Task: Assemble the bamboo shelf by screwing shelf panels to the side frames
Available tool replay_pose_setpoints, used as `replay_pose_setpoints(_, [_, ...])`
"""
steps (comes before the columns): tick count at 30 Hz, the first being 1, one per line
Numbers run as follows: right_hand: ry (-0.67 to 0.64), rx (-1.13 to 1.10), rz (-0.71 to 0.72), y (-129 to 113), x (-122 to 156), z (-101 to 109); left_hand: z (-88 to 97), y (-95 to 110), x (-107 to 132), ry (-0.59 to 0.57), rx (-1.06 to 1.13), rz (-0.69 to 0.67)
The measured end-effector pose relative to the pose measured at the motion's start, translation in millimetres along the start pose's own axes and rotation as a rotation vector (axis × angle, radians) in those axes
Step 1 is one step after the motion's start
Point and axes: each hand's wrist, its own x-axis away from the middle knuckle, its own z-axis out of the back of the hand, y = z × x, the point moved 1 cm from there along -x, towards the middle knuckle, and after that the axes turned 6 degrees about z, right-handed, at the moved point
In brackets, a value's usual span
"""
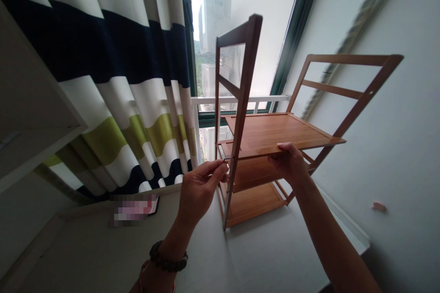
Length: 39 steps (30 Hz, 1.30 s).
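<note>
1. Pinching a thin rod (227,159) in closed fingertips, the left hand (201,187) is beside the leg (241,119)
2. The right hand (292,162) clasps the board (275,130) edge, thumb above
3. The rack (254,174) stands at two o'clock from the left hand

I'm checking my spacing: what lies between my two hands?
The head view shows the near post and part of the top shelf between left hand and right hand.

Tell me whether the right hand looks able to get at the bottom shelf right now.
Probably yes: the bottom shelf shows nothing across its near edge. The middle shelf sits above it, though, and the right hand would first have to release the top shelf.
</note>
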Motion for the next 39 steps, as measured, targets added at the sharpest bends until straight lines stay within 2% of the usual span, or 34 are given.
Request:
replay_pose_setpoints(7, [-0.011, 0.01, -0.01, -0.1, 0.5, 0.9, -0.7, -2.8, -3.6, 0.003, -0.008, 0.05])
replay_pose_setpoints(19, [-0.033, 0.011, -0.038, 0.5, 0.4, 1.9, -4.5, -3.0, 0.6, 0.088, 0.045, 0.025])
replay_pose_setpoints(25, [-0.04, -0.01, -0.023, 1.4, -0.2, 3.6, -5.3, -0.3, -1.4, 0.102, -0.022, 0.012])
replay_pose_setpoints(35, [-0.034, -0.006, -0.027, 1.4, 0.0, 2.6, -1.5, 1.5, 1.9, 0.103, -0.191, -0.124])
replay_pose_setpoints(39, [-0.015, 0.003, -0.018, -0.4, 0.8, 1.7, 1.8, 6.8, 0.6, 0.081, -0.366, -0.28])
